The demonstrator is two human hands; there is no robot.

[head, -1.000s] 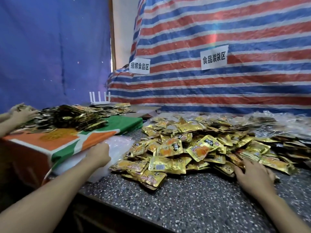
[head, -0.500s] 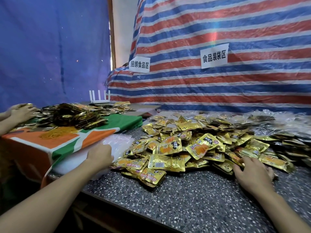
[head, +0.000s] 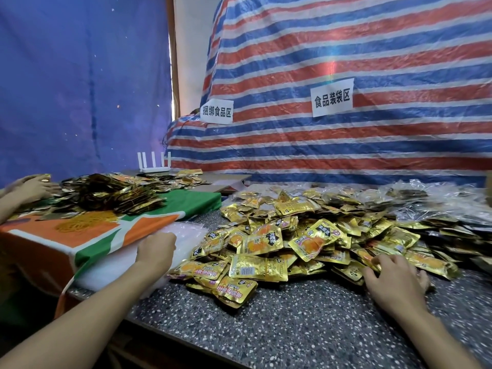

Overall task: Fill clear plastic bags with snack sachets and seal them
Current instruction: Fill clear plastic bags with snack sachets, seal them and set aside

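Since the striped tarp (head: 346, 62) only closes off the back, the work sits on the speckled counter (head: 292, 328). The sachets (head: 306, 235) are heaped loose mid-counter, probably so either hand can rake from the near edge. The clear bags (head: 186, 230) lie stacked flat just left of the heap, against the cloth-covered table (head: 106, 235), so a bag opens right beside the supply. Left hand (head: 155, 251) is knuckles-up on that stack with fingers curled into the plastic; it looks like a pinch on the top bag, but I can't tell if one is separated. Right hand (head: 391, 280) lies flat, fingers spread, on the heap's near sachets, gripping nothing. No bag filled in view.
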